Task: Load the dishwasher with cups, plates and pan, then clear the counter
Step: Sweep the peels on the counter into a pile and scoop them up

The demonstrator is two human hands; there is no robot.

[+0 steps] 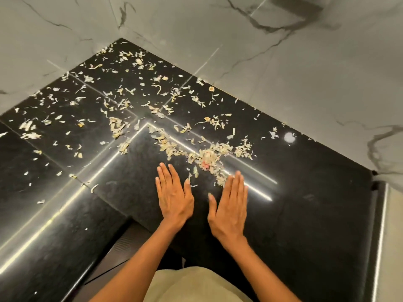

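Scraps (91, 118) litter the far left of the black counter (305, 192); I see them thicken rightward into a heap (209, 155) running as a band from upper left to lower right. My left hand (173, 196) lies flat, fingers straight, short of it; my right hand (230, 205), equally flat, seems to touch its near edge.

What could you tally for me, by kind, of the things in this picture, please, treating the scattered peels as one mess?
Hands: 2, the left hand and the right hand, both flat on the counter
Counter: 1, black
Peel mess: 1, too many bits to count
Marble walls: 2, meeting at the corner
Total: 6
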